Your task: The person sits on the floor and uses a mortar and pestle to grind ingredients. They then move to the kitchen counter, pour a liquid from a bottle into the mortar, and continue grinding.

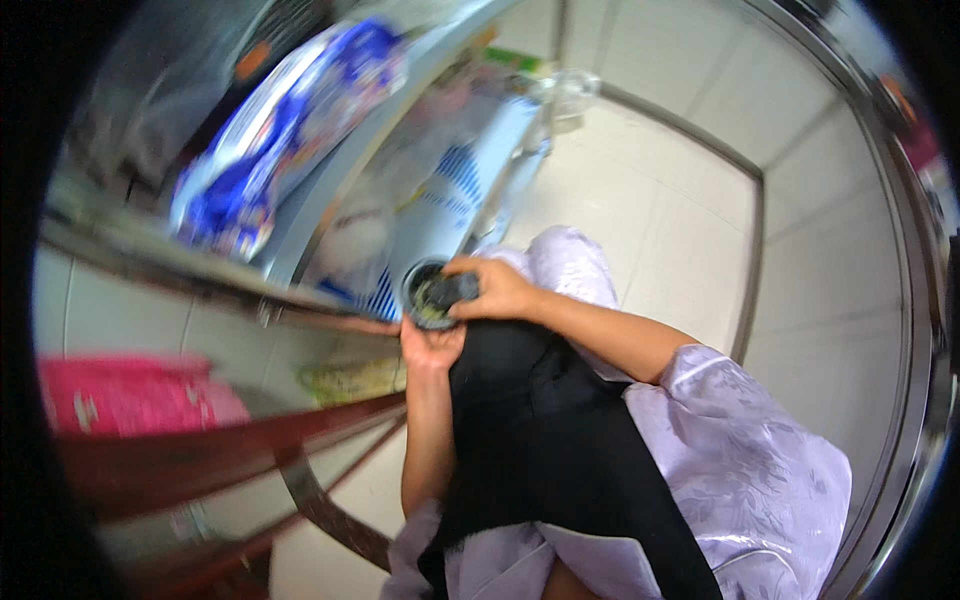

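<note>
My left hand (431,343) is under and against the near side of a dark round mortar (409,289), which has green bits in it. My right hand (495,289) grips a dark stone-like pestle (456,289), its lower end inside the mortar. The right fingertips are close to the mortar's rim. Both hands are in front of the black cloth (547,420) over my light purple clothes. The underside of the mortar is hidden.
To the left are a metal shelf (341,176) with a blue and white plastic package (292,135), and a lower shelf with plastic bags. A dark red wooden chair or rack (225,450) stands at lower left, near a pink item (139,394). Tiled walls (825,247) enclose the right.
</note>
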